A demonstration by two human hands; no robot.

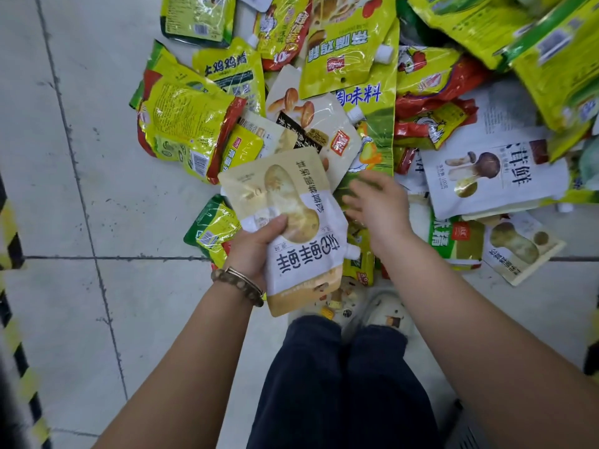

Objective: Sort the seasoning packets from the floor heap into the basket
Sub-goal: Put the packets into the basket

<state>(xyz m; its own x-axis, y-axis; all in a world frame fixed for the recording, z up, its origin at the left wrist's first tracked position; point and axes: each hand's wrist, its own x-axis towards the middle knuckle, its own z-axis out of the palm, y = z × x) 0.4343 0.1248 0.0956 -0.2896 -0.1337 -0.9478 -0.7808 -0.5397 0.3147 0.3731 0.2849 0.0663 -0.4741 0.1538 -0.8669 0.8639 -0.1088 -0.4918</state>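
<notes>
Down at the left hand (256,244), thumb on top and fingers curled underneath, there's a beige-and-white spouted pouch (301,254) clamped tight, lifted clear of the pile. It looks like a second one is fanned out with it, can't say for sure. Beaded bracelets (238,281) sit on that wrist. Just beside the pouch, the right hand (376,205) hovers with fingers spread loose, holding nothing, a bit blurry. Beyond both hands is the heap (324,76) of seasoning packets, mostly yellow-green with some red, spread over the pale floor tiles (81,157). Off past the right hand lies a big white mushroom packet (492,170). Below the hands are light slippers (385,312) and dark trousers (340,384). Far out from the left hand runs yellow-black striped tape (13,286).
</notes>
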